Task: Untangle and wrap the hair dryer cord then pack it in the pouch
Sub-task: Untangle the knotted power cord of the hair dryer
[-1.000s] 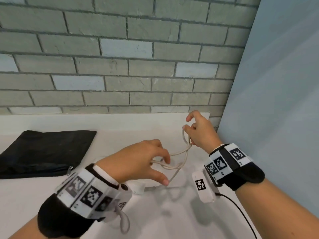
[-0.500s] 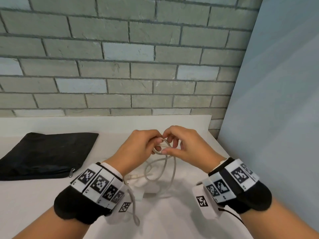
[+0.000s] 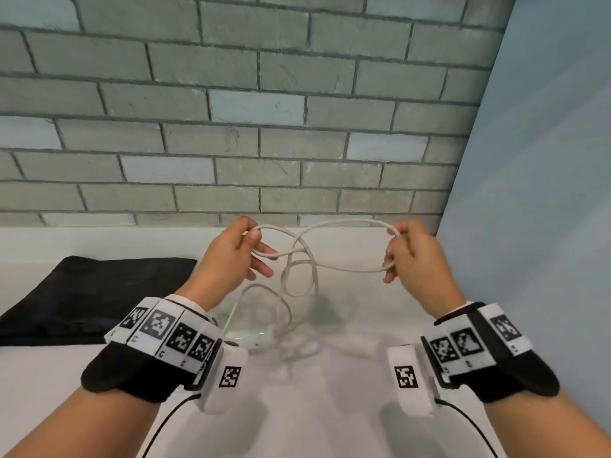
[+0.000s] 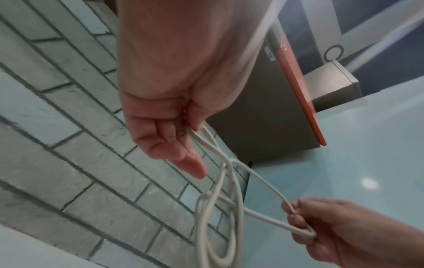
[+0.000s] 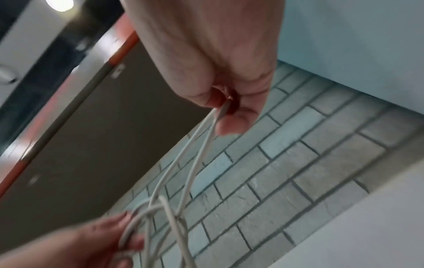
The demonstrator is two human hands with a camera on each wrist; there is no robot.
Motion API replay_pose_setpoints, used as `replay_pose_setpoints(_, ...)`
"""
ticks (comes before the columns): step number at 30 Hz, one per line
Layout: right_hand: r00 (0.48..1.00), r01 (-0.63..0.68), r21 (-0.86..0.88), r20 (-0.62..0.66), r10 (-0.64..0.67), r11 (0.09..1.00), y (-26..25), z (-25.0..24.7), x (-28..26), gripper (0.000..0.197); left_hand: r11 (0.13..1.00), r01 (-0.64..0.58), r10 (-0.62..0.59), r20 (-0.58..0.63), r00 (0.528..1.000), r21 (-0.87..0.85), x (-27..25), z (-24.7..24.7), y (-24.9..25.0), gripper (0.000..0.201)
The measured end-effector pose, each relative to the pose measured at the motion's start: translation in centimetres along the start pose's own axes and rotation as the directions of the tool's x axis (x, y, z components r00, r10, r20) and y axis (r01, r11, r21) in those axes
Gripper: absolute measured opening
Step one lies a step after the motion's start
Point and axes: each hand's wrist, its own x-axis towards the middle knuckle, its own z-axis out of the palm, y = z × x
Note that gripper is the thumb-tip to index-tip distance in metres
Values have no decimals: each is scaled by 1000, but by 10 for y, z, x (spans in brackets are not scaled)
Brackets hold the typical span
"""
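I hold both hands raised above a white table (image 3: 330,408), in front of a grey brick wall (image 3: 231,127). My left hand (image 3: 228,256) pinches one loop of the pale cord (image 3: 350,268) between thumb and forefinger, the other fingers loosely spread below it. My right hand (image 3: 410,259) has its fingers curled round a second loop, thumb closing on it. The hands are drawn well apart, so the two loops stretch into a figure-eight crossing between them; I judge this spread is meant to open the tangle and show which strand passes over which.

From the crossing, more cord hangs in slack coils down to the table, ending at a white body that I take to be the hair dryer (image 3: 251,340), partly hidden behind my left wrist band. The right wrist view shows two strands leaving my closed fingers.

The black pouch (image 3: 96,292) lies flat on the table to the left, well apart from the cord. By my judgement, untangling is underway; wrapping and packing are not yet done.
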Motion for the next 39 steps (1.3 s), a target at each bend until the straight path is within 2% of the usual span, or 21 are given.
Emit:
replay_pose_setpoints(1,994,-99,204,-13,104,974,4,-3,3,17,999,14,-16,-30,999,-45,1,-3,-2,24)
replay_pose_setpoints(3,958,-244,549,6,288,799,12,-8,8,20,987,31,-46,-94,994,-157,3,-9,-4,25)
replay_pose_setpoints(6,863,-389,728,73,500,565,32,-13,16,19,953,31,-77,-142,987,-302,4,-14,-6,24)
replay_pose_setpoints(8,784,-478,729,103,613,490,51,-14,17,20,917,27,-94,-149,984,-398,5,-15,-5,23)
replay_pose_setpoints(10,713,-583,660,137,688,473,66,-13,12,20,878,9,-105,-173,979,-478,6,-17,-1,24)
replay_pose_setpoints(12,682,-700,465,209,701,543,77,-9,5,15,870,-23,-80,-188,979,-492,7,-16,2,23)
replay_pose_setpoints(14,664,-742,147,296,686,655,88,-5,-3,16,883,-45,-39,-170,985,-468,7,-11,5,21)
replay_pose_setpoints(16,662,-657,-150,355,661,739,90,-3,-8,7,889,-49,-19,-143,990,-455,7,-5,8,20)
replay_pose_setpoints(18,672,-486,-421,380,636,766,89,-7,-8,17,894,-55,-3,-129,992,-444,8,0,12,20)
replay_pose_setpoints(20,729,-199,-699,362,580,687,85,-13,-1,28,901,-68,15,-127,992,-429,8,3,15,19)
replay_pose_setpoints(21,769,-113,-780,323,551,615,82,-17,3,33,904,-76,24,-128,991,-421,8,4,17,19)
replay_pose_setpoints(22,803,-97,-816,274,530,570,77,-21,8,35,907,-82,31,-130,991,-413,9,4,17,19)
replay_pose_setpoints(23,834,-117,-814,231,501,570,70,-25,12,35,910,-85,34,-132,991,-406,9,5,18,19)
replay_pose_setpoints(24,881,-123,-780,199,430,613,63,-26,16,32,912,-86,35,-132,991,-400,8,5,19,20)
replay_pose_setpoints(26,972,-26,-639,162,168,769,44,-23,20,24,919,-86,39,-127,991,-386,7,8,21,20)
replay_pose_setpoints(28,977,165,-473,196,-79,865,16,-12,13,19,928,-89,48,-122,991,-360,6,13,24,21)
replay_pose_setpoints(29,959,227,-402,252,-132,887,1,-3,7,22,933,-92,54,-119,991,-347,5,16,25,21)
replay_pose_setpoints(31,917,272,-310,371,-147,911,-20,19,-5,34,941,-95,64,-108,992,-325,3,20,27,21)
replay_pose_setpoints(33,899,264,-310,422,-117,913,-25,40,-13,44,946,-97,71,-94,993,-310,1,21,29,20)
replay_pose_setpoints(35,905,243,-384,420,-66,891,-22,57,-16,54,951,-97,74,-87,993,-293,-1,21,30,18)
replay_pose_setpoints(39,948,149,-468,319,9,871,-22,76,-17,61,955,-86,69,-67,995,-284,-7,22,31,17)
